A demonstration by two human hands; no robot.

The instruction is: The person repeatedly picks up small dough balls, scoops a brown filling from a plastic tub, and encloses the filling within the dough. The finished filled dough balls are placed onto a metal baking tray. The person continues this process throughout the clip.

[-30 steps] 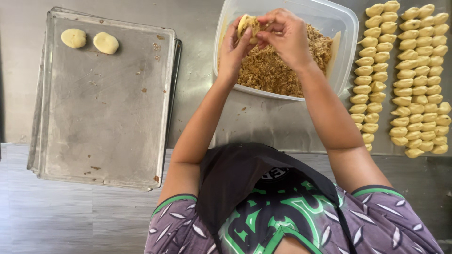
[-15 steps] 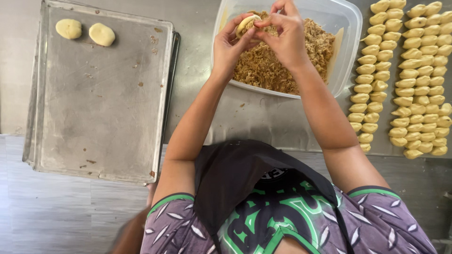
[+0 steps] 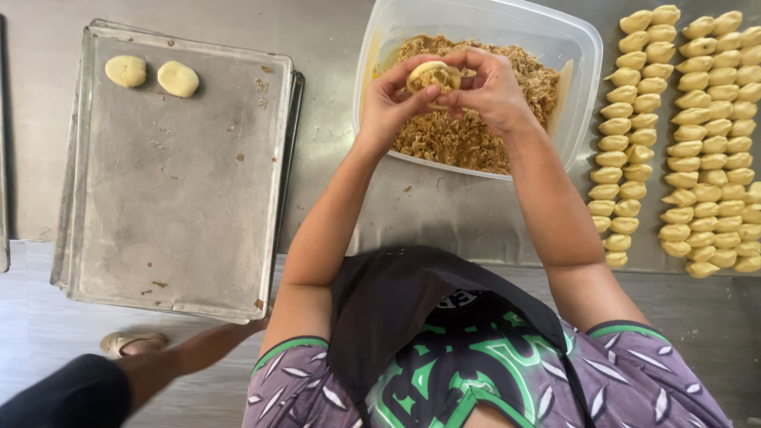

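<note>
bakery kitchen: steel table, dough rows

Tray left of tub; dough rows right.

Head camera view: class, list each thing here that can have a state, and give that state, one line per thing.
Dough disc: cupped open in both hands, filling inside, not sealed.
Left hand: fingers gripping the disc.
Right hand: fingers pinching the disc's edge.
Plastic tub: lidless, holding shredded brown filling.
Baking tray: mostly bare, two round dough pieces in its far corner.
Shaped dough pieces: lined in rows on the table.
</note>
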